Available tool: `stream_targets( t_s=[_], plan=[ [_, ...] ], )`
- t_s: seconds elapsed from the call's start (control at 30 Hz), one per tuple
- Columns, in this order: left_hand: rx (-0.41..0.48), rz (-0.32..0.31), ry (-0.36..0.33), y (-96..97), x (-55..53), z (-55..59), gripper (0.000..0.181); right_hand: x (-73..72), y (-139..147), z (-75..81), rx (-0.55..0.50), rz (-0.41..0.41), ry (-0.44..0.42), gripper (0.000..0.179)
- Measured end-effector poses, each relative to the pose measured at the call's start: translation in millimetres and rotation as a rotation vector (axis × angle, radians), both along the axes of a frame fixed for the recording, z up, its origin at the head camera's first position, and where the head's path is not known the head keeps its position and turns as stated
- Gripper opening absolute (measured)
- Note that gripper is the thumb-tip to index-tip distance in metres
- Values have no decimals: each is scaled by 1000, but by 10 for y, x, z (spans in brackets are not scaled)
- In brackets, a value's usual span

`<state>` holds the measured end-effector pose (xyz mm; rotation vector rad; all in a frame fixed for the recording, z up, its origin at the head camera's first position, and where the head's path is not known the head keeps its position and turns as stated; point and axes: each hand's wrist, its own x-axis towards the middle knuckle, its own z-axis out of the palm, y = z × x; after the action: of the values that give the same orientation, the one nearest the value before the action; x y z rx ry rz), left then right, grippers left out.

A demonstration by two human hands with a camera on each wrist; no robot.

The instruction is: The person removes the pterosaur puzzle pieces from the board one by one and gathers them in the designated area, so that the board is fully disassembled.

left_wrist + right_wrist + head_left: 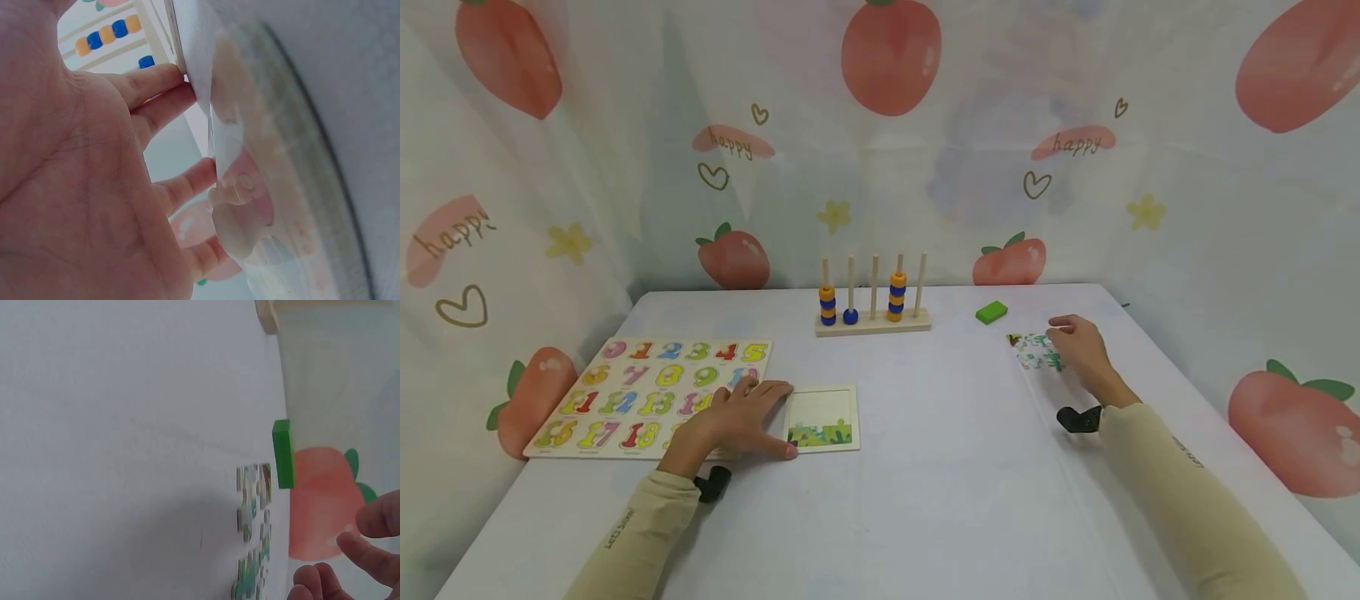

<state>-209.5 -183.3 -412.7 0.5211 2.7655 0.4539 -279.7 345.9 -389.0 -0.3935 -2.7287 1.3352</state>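
Note:
My left hand (pixel 730 425) spreads its fingers and thumb at the left side of a small square puzzle tray (pixel 853 417) with a green garden picture along its bottom. In the left wrist view, the straight fingertips (pixel 178 75) meet a pale board edge. The palm side of that hand lies over the number puzzle board (pixel 625 342), hiding its lower right part. My right hand (pixel 1078 354) hovers over a group of loose jigsaw pieces (pixel 1033 354). Its fingers are loosely bent with nothing between them, and in the right wrist view the thumb (pixel 378 519) stands close to a fingertip.
A wooden peg stand (pixel 872 327) with blue and orange beads stands at the back of the white table (pixel 940 500). Just behind the jigsaw pieces lies a green block (pixel 992 312). Fabric printed with peaches (pixel 891 58) hangs behind and at both sides.

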Motion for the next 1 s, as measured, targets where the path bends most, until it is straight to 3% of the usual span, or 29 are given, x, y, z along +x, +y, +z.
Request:
stream_targets(
  t_s=[0.23, 0.5, 1.0],
  plan=[
    [-16, -5, 6, 15, 40, 51, 106, 50, -301, -34, -18, 67, 77, 50],
    [-17, -3, -15, 17, 34, 84, 107, 105, -649, -81, -80, 166, 101, 46],
    [-24, -15, 11, 30, 62, 111, 105, 198, -1349, -94, -123, 341, 68, 44]
  ],
)
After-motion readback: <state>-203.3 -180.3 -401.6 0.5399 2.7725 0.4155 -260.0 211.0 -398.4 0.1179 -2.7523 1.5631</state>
